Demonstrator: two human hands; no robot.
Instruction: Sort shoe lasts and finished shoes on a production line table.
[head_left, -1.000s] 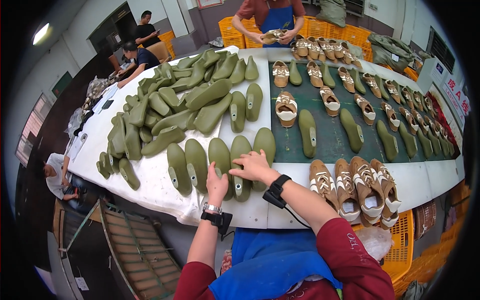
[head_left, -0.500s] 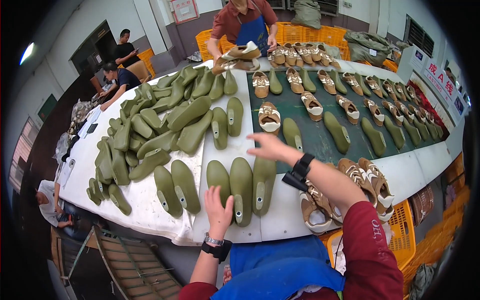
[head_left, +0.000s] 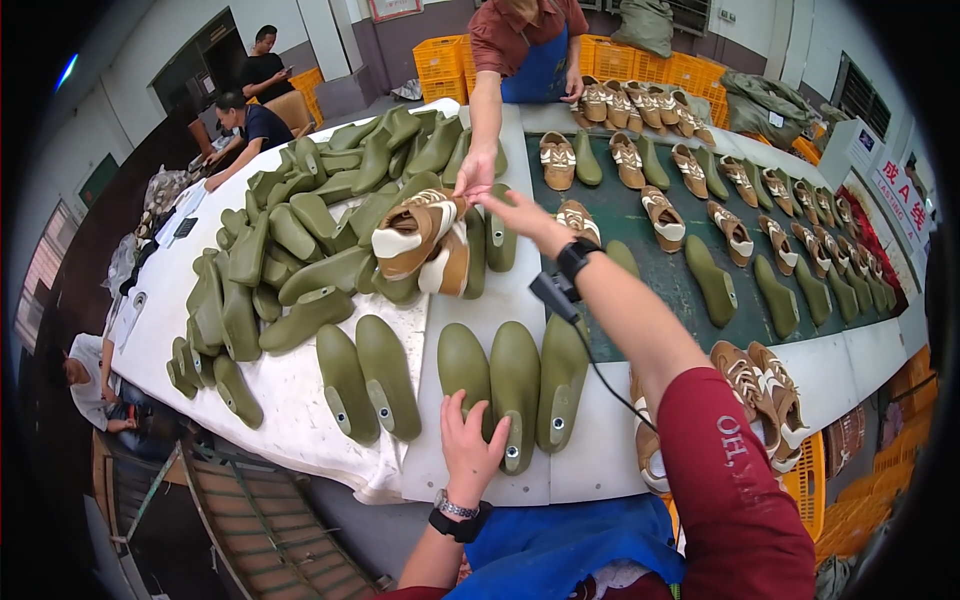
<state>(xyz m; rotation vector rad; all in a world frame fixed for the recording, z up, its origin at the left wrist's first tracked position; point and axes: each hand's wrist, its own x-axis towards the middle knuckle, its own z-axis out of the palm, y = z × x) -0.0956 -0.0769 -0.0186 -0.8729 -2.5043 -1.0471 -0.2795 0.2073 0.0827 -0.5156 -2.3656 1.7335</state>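
My right hand (head_left: 528, 218) stretches toward a co-worker's hand (head_left: 480, 172), its fingers extended and meeting the other's fingertips. That hand holds a pair of brown-and-white sneakers (head_left: 412, 238) above the pile of green shoe lasts (head_left: 290, 235). Whether my fingertips touch the sneakers I cannot tell. Low in front of me, my left hand (head_left: 472, 445) is open over the near ends of three upright-pointing lasts, nearest the left one (head_left: 464, 365) and the middle one (head_left: 514, 400). The right last (head_left: 563, 385) lies beside them.
A green belt (head_left: 640, 290) carries rows of brown sneakers and lasts to the right. More sneakers (head_left: 765, 390) stand at the near right edge, by a yellow crate (head_left: 805, 485). A co-worker in a blue apron (head_left: 537, 70) stands across the white table (head_left: 470, 300).
The co-worker's sneakers have come nearer, over the last pile. My right hand has moved up and away toward them. My left hand has shifted slightly right, and the view has turned left.
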